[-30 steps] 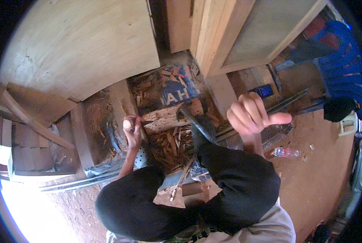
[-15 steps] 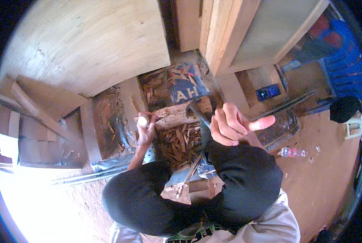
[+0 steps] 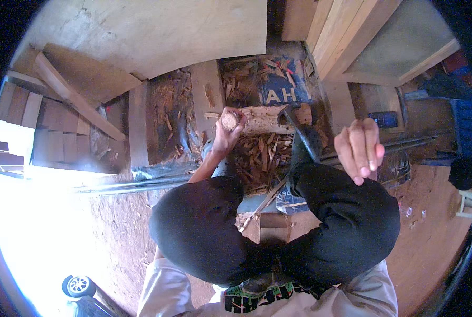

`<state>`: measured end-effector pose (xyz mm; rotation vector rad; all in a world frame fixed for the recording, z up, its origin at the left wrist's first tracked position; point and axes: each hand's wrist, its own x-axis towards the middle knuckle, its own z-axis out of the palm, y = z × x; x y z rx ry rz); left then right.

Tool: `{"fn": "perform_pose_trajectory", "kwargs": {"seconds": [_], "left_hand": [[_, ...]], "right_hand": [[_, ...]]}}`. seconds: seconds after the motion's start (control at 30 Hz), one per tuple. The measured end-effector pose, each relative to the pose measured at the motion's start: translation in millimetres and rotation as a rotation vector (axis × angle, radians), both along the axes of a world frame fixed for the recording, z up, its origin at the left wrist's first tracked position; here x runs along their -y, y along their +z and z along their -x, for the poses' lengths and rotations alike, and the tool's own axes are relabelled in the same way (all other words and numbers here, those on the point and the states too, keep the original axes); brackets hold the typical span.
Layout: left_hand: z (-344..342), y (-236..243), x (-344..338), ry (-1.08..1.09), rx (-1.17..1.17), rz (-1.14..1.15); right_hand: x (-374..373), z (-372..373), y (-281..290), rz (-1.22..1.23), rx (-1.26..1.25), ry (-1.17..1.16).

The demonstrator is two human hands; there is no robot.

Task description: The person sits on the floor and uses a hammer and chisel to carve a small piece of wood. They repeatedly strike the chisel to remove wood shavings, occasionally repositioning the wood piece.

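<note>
Round wooden handle with a pale end (image 3: 230, 122) stands inside the fingers of our left hand (image 3: 224, 138), which are clamped around it, a little under its top. Its lower end is hidden, so we cannot tell what it touches. Just to the right of these fingers lies the rough, light-brown piece of log (image 3: 267, 117), and nearer to our body is the heap of reddish-brown wood chips (image 3: 270, 150). On our right hand (image 3: 358, 149) the fingers are bent and close together; the palm is turned away, and we cannot tell whether they close upon something.

To hold well, we judge that the left fingers should be firm but the wrist not stiff, with the knuckles below the pale top. The log looks uneven, so it may rock, and we would press it steadily.

As for edges, the long, dark, curved piece (image 3: 303, 134) lies between our two hands, with its far end at the log; a low sweep of the right fingers toward the left could meet it. Our black-trousered right knee (image 3: 347, 216) is close behind the right fingers, and the dark phone (image 3: 383, 119) lies ahead and to their right. Above the chips, between both hands, we see more open room.
</note>
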<state>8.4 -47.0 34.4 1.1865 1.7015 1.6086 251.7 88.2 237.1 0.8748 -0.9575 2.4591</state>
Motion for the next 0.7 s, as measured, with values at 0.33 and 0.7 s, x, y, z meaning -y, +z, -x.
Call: {"fn": "perform_pose_trajectory", "kwargs": {"seconds": [0.33,0.7], "left_hand": [[-3.6,14.7,0.2,-0.016,0.137,0.049],[9.5,18.6,-3.7,0.308,0.146,-0.026]], "right_hand": [[-17.7,-7.0,35.1,-0.406,-0.141,-0.167],[-26.2,15.9,-103.5,-1.179,1.373,-0.849]]}}
